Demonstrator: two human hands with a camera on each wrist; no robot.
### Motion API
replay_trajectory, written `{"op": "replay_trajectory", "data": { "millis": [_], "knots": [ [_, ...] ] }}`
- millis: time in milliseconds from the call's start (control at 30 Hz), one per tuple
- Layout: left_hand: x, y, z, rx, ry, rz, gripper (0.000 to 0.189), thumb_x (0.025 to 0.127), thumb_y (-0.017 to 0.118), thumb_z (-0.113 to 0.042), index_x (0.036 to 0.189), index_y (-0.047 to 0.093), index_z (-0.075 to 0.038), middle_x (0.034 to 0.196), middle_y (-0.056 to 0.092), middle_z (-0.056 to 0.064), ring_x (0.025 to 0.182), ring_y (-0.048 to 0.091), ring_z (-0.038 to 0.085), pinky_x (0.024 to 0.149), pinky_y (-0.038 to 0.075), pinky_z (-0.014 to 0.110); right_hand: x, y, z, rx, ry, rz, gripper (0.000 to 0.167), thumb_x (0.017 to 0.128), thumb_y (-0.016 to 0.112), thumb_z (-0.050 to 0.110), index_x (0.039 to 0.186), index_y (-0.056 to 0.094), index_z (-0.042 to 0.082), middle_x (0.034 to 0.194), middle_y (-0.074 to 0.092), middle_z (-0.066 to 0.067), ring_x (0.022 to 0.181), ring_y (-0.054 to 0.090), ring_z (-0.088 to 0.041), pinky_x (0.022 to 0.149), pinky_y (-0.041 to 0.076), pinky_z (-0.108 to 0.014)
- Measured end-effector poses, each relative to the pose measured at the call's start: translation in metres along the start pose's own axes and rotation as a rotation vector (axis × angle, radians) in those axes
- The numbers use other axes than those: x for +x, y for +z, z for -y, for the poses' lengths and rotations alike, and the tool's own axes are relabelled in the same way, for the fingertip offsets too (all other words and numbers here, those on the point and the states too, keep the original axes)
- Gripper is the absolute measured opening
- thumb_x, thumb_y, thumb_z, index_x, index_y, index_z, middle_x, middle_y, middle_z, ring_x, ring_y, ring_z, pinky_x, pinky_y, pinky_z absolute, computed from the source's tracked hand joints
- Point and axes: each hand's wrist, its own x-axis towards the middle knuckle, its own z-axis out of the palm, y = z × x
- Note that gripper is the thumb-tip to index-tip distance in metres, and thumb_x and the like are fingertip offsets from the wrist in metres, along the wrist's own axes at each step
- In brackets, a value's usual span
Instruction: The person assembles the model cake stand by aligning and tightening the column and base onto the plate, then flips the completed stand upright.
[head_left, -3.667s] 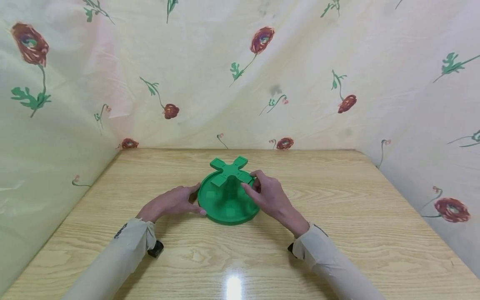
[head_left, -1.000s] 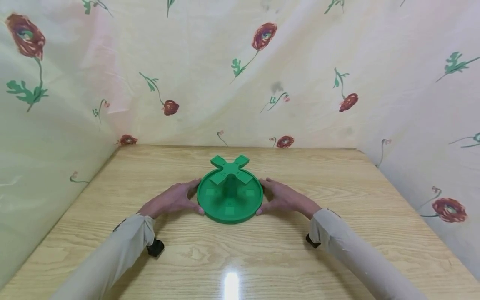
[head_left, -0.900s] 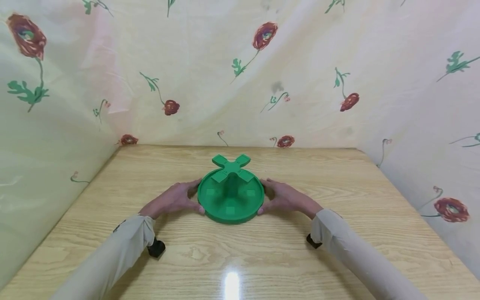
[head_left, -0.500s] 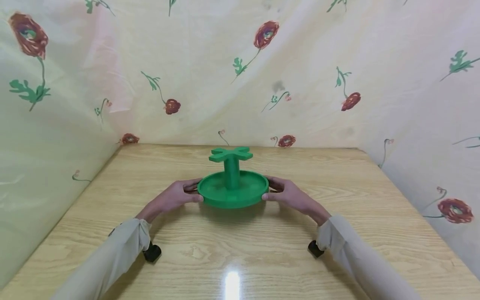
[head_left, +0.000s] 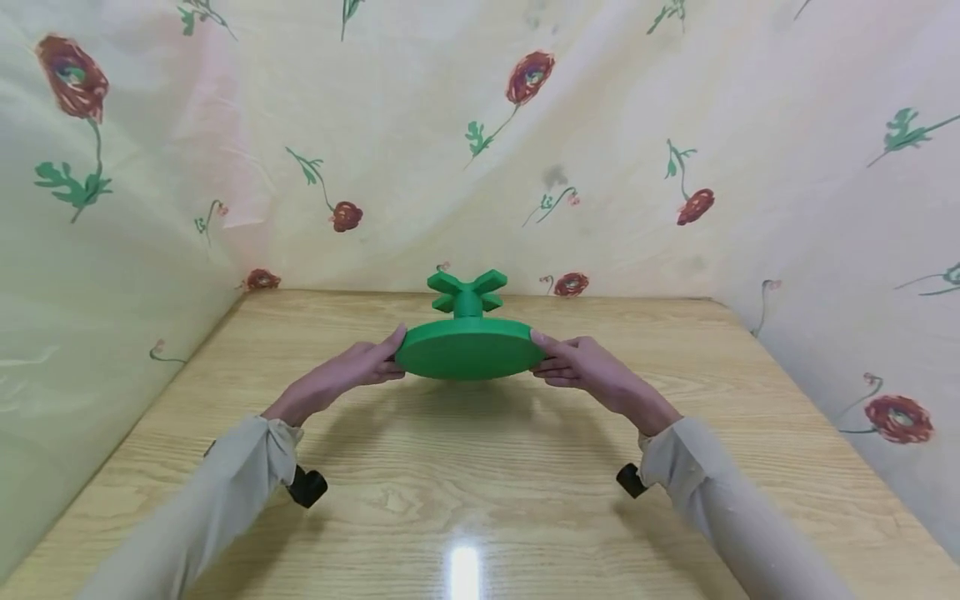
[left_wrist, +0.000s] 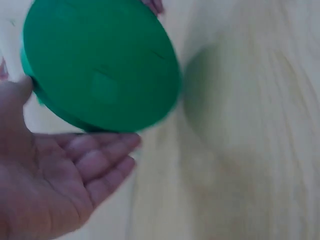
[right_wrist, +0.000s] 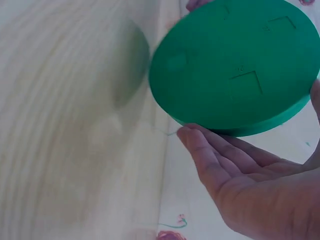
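Note:
A green round tray (head_left: 468, 354) is held up off the table, tipped so that its flat underside faces me. On its far side a short post (head_left: 468, 305) carries a cross-shaped top (head_left: 491, 281). My left hand (head_left: 337, 379) grips the left edge, thumb at the upper rim and fingers stretched below it. At the right edge my right hand (head_left: 600, 379) holds the rim the same way. Shallow square marks show on the underside (right_wrist: 210, 95) in the right wrist view. The tray's inner face is hidden.
A wood-grain table (head_left: 465, 467) lies below, with the tray's shadow on it. Flower-printed cloth (head_left: 420, 125) hangs behind and along both sides. Black wrist devices (head_left: 307, 486) show beneath the pale sleeves (head_left: 202, 508).
Earlier the right hand left the cross's arm for the tray's right rim. Over the last second both hands have lifted the tray and tipped it away, turning its inner face out of sight.

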Motion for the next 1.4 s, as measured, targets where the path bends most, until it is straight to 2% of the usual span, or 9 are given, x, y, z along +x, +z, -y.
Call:
{"op": "replay_trajectory", "data": {
  "millis": [133,300,400,533,700,800,1067,1267,1400],
  "knots": [
    [0.003,-0.001,-0.018,0.003,-0.051,0.052,0.083,0.109,0.027,-0.063,0.159,0.033,0.003,0.152,0.048,0.025,0.14,0.046,0.039,0.119,0.027,0.052,-0.002,-0.008,0.008,0.008,0.064,0.011,0.08,0.108,0.047,0.053,0.142,0.046,-0.02,0.134,0.06,-0.034,0.126,0.058,-0.046,0.105,0.047,-0.047],
    [0.004,-0.008,-0.028,-0.026,-0.083,0.118,0.082,0.111,0.026,-0.058,0.157,0.03,0.009,0.151,0.046,0.031,0.14,0.045,0.043,0.118,0.03,0.052,-0.001,-0.014,0.02,-0.03,0.139,0.055,0.087,0.106,0.043,0.062,0.137,0.051,-0.019,0.124,0.067,-0.03,0.119,0.064,-0.042,0.102,0.05,-0.049],
    [0.005,-0.012,-0.033,-0.028,-0.119,0.156,0.083,0.111,0.024,-0.057,0.153,0.034,0.014,0.149,0.048,0.032,0.139,0.045,0.044,0.117,0.032,0.051,0.0,-0.016,0.028,-0.058,0.182,0.075,0.09,0.104,0.041,0.067,0.132,0.057,-0.017,0.119,0.07,-0.029,0.109,0.07,-0.037,0.099,0.052,-0.048],
    [0.008,-0.015,-0.042,-0.001,-0.185,0.18,0.086,0.11,0.023,-0.058,0.145,0.045,0.017,0.139,0.059,0.029,0.133,0.052,0.043,0.115,0.037,0.049,0.003,-0.022,0.037,-0.077,0.236,0.103,0.092,0.103,0.036,0.07,0.125,0.061,-0.016,0.11,0.073,-0.026,0.1,0.073,-0.033,0.093,0.057,-0.043],
    [0.016,-0.019,-0.056,0.065,-0.248,0.184,0.093,0.108,0.018,-0.063,0.136,0.053,0.018,0.128,0.066,0.03,0.124,0.062,0.041,0.112,0.04,0.051,0.01,-0.028,0.042,-0.057,0.281,0.153,0.097,0.103,0.032,0.072,0.125,0.061,-0.018,0.105,0.074,-0.027,0.101,0.073,-0.038,0.089,0.058,-0.043],
    [0.021,-0.021,-0.063,0.089,-0.285,0.202,0.095,0.107,0.017,-0.065,0.133,0.056,0.017,0.125,0.068,0.029,0.116,0.067,0.037,0.111,0.041,0.052,0.014,-0.03,0.044,-0.05,0.309,0.156,0.099,0.102,0.031,0.073,0.124,0.062,-0.018,0.104,0.074,-0.028,0.1,0.073,-0.039,0.089,0.058,-0.043],
    [0.031,-0.025,-0.068,0.074,-0.373,0.231,0.098,0.106,0.015,-0.067,0.125,0.063,0.016,0.103,0.076,0.019,0.093,0.075,0.024,0.103,0.05,0.047,0.021,-0.031,0.051,-0.085,0.387,0.191,0.103,0.102,0.024,0.074,0.121,0.062,-0.02,0.098,0.074,-0.029,0.089,0.075,-0.034,0.087,0.059,-0.043],
    [0.032,-0.026,-0.07,0.041,-0.414,0.248,0.103,0.102,0.018,-0.074,0.117,0.068,0.014,0.099,0.076,0.021,0.084,0.076,0.024,0.089,0.058,0.039,0.022,-0.029,0.061,-0.139,0.42,0.229,0.103,0.104,0.019,0.071,0.116,0.065,-0.021,0.094,0.073,-0.031,0.082,0.076,-0.033,0.079,0.061,-0.04],
    [0.031,-0.027,-0.07,0.029,-0.437,0.28,0.103,0.102,0.019,-0.075,0.115,0.07,0.014,0.099,0.076,0.022,0.083,0.077,0.024,0.088,0.058,0.039,0.021,-0.028,0.066,-0.166,0.43,0.239,0.1,0.105,0.022,0.069,0.111,0.069,-0.019,0.091,0.074,-0.029,0.078,0.076,-0.032,0.076,0.061,-0.04]
  ]
}}
